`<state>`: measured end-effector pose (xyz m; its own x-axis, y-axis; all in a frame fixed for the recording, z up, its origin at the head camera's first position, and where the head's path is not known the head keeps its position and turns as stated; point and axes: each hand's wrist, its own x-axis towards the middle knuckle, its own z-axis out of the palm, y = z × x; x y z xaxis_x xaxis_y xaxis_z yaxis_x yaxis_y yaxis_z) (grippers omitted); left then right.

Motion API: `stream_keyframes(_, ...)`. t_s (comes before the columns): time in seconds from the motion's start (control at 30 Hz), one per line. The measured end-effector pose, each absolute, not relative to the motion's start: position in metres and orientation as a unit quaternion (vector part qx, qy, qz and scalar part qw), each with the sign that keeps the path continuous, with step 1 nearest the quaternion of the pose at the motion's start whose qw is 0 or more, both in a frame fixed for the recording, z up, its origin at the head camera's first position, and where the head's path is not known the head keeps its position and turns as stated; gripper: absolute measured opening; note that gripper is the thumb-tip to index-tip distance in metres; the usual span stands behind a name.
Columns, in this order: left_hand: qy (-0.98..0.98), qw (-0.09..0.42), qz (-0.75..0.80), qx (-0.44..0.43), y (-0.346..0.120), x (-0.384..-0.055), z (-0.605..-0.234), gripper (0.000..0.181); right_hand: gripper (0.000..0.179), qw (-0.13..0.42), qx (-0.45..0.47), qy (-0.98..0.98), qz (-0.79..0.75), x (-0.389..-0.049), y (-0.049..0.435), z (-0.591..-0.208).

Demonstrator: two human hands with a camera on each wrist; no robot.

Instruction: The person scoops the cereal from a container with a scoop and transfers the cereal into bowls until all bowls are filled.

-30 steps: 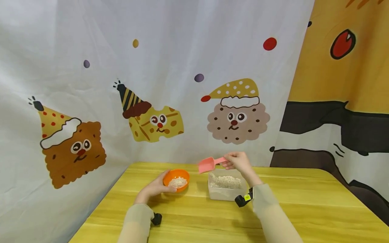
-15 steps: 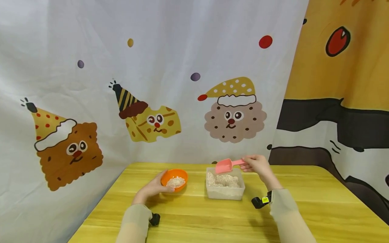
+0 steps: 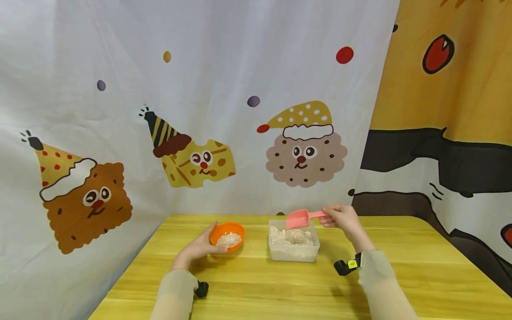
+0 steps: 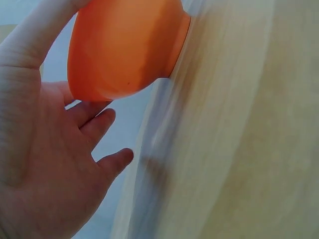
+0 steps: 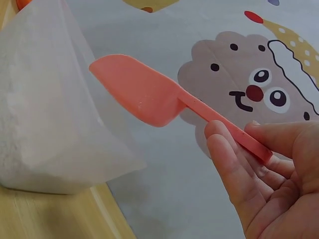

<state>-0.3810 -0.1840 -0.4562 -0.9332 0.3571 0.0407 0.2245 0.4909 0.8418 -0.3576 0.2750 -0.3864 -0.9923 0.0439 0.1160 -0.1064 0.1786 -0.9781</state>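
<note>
Found at left the left hand (image 3: 198,247) holding the orange bowl (image 3: 227,227), with the thumb at the near side, the fingers (image 4: 119,160) rather wide, and at least one apart from the bowl; could not tell of contact between its foot and the bench (image 3: 252,284); saw inside a small heap of pale grain (image 3: 229,240). Saw next, near but not touching the bowl, the translucent tub (image 3: 293,254), upright on the bench, with a bigger bed of such grain (image 3: 294,238); above it saw the pink scoop (image 3: 298,218), without visible load; then at right the right hand (image 3: 345,218), pinching the handle between thumb and fingers.

Judged this to be the scooping step, with the blade not yet in the tub; seemed to call next for lowering it inside the rim and tilting to fill, while steadying the bowl.

Noticed behind, from left to right, a brown biscuit figure (image 3: 86,206), a cheese figure (image 3: 218,166) and a round biscuit figure (image 3: 280,166), all printed on the white cloth (image 3: 120,40), and so hardly obstructing; had to reckon more with the tub's walls, and with possible spilling on the strip of bench before the bowl.
</note>
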Motion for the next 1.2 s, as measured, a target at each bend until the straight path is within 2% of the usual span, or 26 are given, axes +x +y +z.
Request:
stream_keyframes(0.27,0.866,0.027,0.459,0.197,-0.169,-0.383,-0.437,0.113,0.043,0.057,0.025,-0.758,0.649,-0.356,0.28,-0.391)
stream_keyframes(0.53,0.87,0.026,0.437,0.226,-0.143,-0.378,-0.413,0.111,0.04,0.054,0.024,-0.75,0.658,-0.355,0.284,-0.394)
stream_keyframes(0.7,0.867,0.046,0.431,0.246,-0.117,-0.375,-0.403,0.11,0.04,0.058,0.023,-0.751,0.658,-0.355,0.285,-0.393)
stream_keyframes(0.93,0.869,0.06,0.384,0.306,-0.066,-0.375,-0.405,0.11,0.039,0.054,0.018,-0.749,0.66,-0.354,0.284,-0.396)
stream_keyframes(1.2,0.862,0.079,0.389,0.315,-0.032,-0.378,-0.426,0.117,0.04,0.045,0.015,-0.749,0.661,-0.353,0.283,-0.397)
